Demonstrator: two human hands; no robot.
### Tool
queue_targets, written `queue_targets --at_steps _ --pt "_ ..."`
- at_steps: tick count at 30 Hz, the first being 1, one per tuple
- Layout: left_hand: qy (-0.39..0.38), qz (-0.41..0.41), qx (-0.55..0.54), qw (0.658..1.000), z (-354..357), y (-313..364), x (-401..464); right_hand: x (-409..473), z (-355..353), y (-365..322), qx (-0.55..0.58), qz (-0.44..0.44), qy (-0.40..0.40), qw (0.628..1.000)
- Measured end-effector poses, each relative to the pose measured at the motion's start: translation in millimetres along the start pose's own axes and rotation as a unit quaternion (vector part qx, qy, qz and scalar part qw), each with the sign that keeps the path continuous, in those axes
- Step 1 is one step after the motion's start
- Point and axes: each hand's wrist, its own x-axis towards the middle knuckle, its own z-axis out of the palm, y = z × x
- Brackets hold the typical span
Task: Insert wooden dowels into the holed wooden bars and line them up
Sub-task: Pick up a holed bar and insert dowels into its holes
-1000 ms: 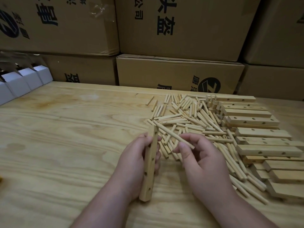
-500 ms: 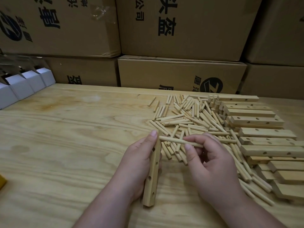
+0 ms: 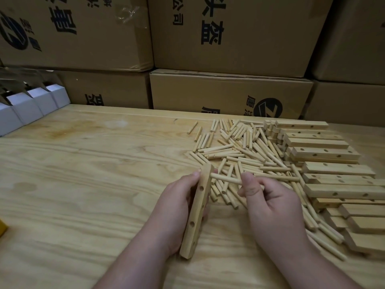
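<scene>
Holed bar (image 3: 198, 209) held on edge over the table (image 3: 83, 184), near-vertical in view, far end tilted slightly right. Left hand (image 3: 177, 207) wraps it from the left, thumb near the top end. Dowel (image 3: 226, 180) lies horiz., left tip at the bar's right face near the top; can't tell if it's seated in a hole. Right hand (image 3: 268, 205) pinches dowel's right end w/ thumb + fingers. Loose dowel pile (image 3: 245, 151) just behind both hands, crowding the work area. Stacked bars (image 3: 325, 155) to the right. Cardboard boxes (image 3: 229, 92) along the back edge, white cartons (image 3: 27, 107) far left.
</scene>
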Motion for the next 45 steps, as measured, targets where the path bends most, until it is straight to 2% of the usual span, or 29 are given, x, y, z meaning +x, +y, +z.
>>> queue_targets --at_steps 2,5,7,8,10,13,15,17,21,27,32,36,40,42,45 --pt "0.004 -0.006 0.000 1.000 1.3 -1.2 0.5 0.1 0.7 0.2 0.025 0.017 0.016 0.999" --pt "0.052 -0.016 0.006 0.999 1.8 -1.7 1.6 0.8 -1.6 -1.0 0.054 0.014 0.010 0.998" --pt "0.046 -0.013 -0.040 0.998 4.7 0.9 1.4 1.8 -4.8 0.4 0.028 -0.007 0.009 1.000" --pt "0.046 -0.013 -0.082 0.995 6.4 3.5 1.0 3.0 -5.9 2.5 -0.015 -0.010 0.015 1.000" --pt "0.063 -0.024 -0.158 0.985 7.4 8.2 1.7 6.2 -6.4 8.0 -0.177 0.000 0.010 0.984" --pt "0.090 -0.034 -0.213 0.972 7.4 13.3 2.6 5.7 -1.1 12.0 -0.396 0.026 -0.061 0.916" --pt "0.104 -0.038 -0.227 0.968 8.1 15.8 2.6 2.6 1.9 12.6 -0.452 0.032 -0.094 0.887" --pt "0.115 -0.040 -0.232 0.965 8.4 16.4 2.7 0.3 2.5 12.5 -0.477 0.025 -0.103 0.872" --pt "0.122 -0.048 -0.237 0.963 9.2 16.5 2.8 -0.1 2.7 11.6 -0.498 0.037 -0.114 0.859" --pt "0.140 -0.044 -0.249 0.957 11.6 17.8 3.5 2.1 2.5 7.9 -0.477 0.055 -0.076 0.874" --pt "0.169 -0.038 -0.266 0.948 11.2 17.5 4.8 0.0 3.0 9.0 -0.509 0.062 -0.110 0.852" --pt "0.240 0.052 -0.280 0.928 7.0 19.8 5.5 0.5 3.4 6.2 -0.506 0.072 -0.114 0.852" --pt "0.332 0.111 -0.298 0.888 -3.1 24.1 5.8 1.2 3.4 5.6 -0.493 0.080 -0.111 0.860" --pt "0.339 0.098 -0.317 0.881 -4.0 25.2 5.5 1.2 3.5 6.4 -0.496 0.083 -0.122 0.856" --pt "0.320 0.056 -0.296 0.899 -1.9 24.2 5.1 0.4 3.0 8.0 -0.504 0.077 -0.137 0.849"
